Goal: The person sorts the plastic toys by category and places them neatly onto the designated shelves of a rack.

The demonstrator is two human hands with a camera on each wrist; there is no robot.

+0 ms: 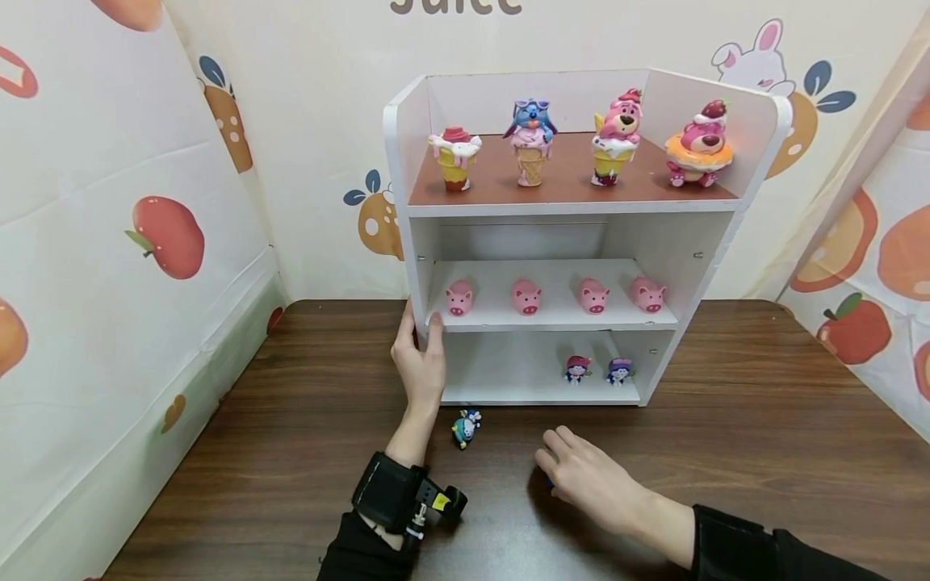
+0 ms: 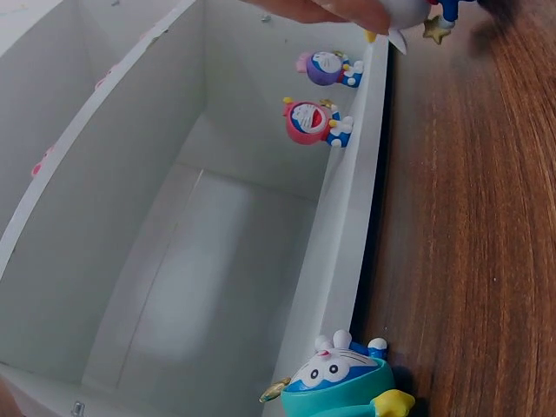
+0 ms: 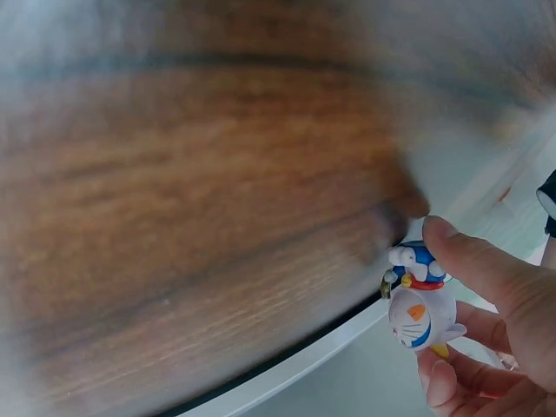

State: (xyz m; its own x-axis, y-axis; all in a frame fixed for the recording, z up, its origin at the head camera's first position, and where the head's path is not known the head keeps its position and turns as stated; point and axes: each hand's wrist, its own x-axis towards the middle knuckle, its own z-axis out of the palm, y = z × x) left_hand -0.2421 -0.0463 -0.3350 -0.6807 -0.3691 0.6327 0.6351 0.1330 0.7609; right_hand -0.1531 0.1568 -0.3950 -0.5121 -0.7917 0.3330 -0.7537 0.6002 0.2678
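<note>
My left hand (image 1: pixel 421 363) grips the left side panel of the white toy shelf (image 1: pixel 534 208), with the panel edge between thumb and fingers. Over the table in front of the shelf is my right hand (image 1: pixel 592 484). It pinches a small blue-and-white cat figurine (image 3: pixel 421 300) with a white hood; the hand mostly hides it in the head view. A teal-clad figurine (image 1: pixel 465 428) lies on the table before the shelf's lower left. On the bottom shelf, toward the right, stand a red-hooded figurine (image 1: pixel 577 369) and a purple-hooded figurine (image 1: pixel 619 371).
Several pink pig heads (image 1: pixel 526 297) sit in a row on the middle shelf. The brown top shelf holds several ice-cream-style figures, among them a blue one (image 1: pixel 531 141) and a pink bear in a ring (image 1: pixel 701 149). Printed walls enclose the wooden table (image 1: pixel 291 452).
</note>
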